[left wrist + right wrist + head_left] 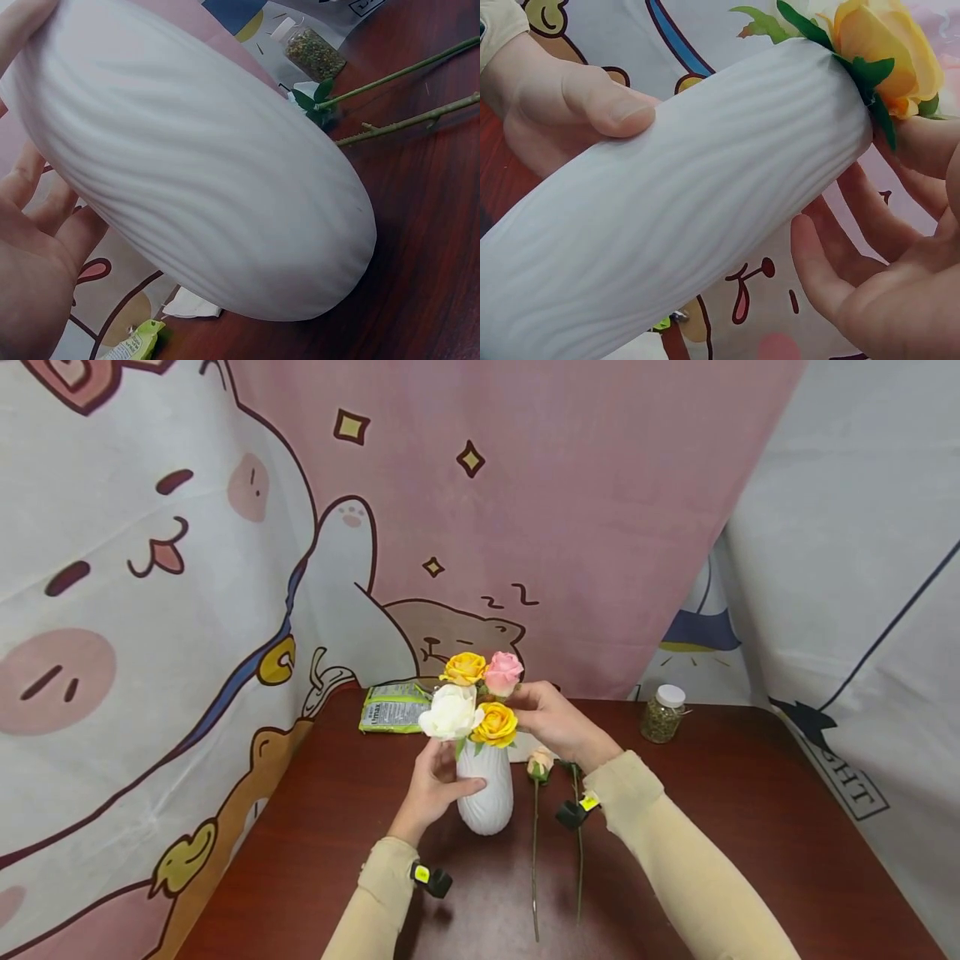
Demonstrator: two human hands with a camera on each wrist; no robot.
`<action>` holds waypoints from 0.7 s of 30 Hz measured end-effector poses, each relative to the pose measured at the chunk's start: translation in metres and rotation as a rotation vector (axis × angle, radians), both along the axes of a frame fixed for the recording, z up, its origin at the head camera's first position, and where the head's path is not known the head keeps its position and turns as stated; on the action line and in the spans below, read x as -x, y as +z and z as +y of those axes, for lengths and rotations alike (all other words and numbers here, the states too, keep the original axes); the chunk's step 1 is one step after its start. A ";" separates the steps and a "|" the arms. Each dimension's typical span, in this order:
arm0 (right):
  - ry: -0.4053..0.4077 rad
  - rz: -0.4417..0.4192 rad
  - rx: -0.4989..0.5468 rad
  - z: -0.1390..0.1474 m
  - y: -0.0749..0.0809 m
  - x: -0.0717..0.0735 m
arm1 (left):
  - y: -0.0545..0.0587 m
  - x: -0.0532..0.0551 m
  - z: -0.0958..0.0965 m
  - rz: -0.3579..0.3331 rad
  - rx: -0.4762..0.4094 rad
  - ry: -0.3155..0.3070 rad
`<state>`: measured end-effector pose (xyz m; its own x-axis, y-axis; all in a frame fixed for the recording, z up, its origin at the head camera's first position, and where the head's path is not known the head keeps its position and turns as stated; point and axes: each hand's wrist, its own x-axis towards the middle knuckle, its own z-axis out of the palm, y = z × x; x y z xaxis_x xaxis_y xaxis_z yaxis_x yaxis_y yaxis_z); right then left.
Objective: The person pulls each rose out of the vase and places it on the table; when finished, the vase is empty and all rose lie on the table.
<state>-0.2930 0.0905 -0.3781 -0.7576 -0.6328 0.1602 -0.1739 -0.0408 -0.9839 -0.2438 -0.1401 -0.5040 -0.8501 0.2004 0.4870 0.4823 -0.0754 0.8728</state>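
Observation:
A white ribbed vase (485, 793) stands tilted slightly, holding a white flower (452, 712), a pink rose (503, 673), a yellow rose (464, 667) behind and another yellow rose (495, 725) in front. My left hand (438, 783) grips the vase from its left side, thumb across the front and fingers behind. At the rim's right side is my right hand (557, 720), fingers bent, close under the pink rose and beside the front yellow rose (889, 56). Its fingertips are partly hidden by the blooms, so I cannot tell whether they pinch a stem.
On the table right of the vase lie a peach rose (540, 763) and another green stem (579, 860), partly behind my right forearm. A green-and-white packet (393, 708) lies at the back left. A white-lidded jar (663, 717) stands at the back right. Printed cloth hangs around the table.

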 end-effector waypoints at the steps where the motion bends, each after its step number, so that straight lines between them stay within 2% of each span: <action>1: -0.007 -0.007 0.008 0.000 0.000 0.000 | 0.000 0.000 0.000 0.002 -0.001 -0.001; 11: -0.054 -0.006 0.047 -0.003 -0.002 0.000 | -0.001 0.001 -0.001 0.024 -0.003 -0.014; 21: -0.106 0.005 0.198 -0.008 0.003 -0.002 | -0.002 0.004 -0.001 0.050 -0.015 -0.035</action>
<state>-0.2913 0.0829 -0.3752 -0.8170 -0.5057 0.2771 -0.1924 -0.2139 -0.9577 -0.2475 -0.1410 -0.5058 -0.8172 0.2220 0.5319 0.5219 -0.1065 0.8463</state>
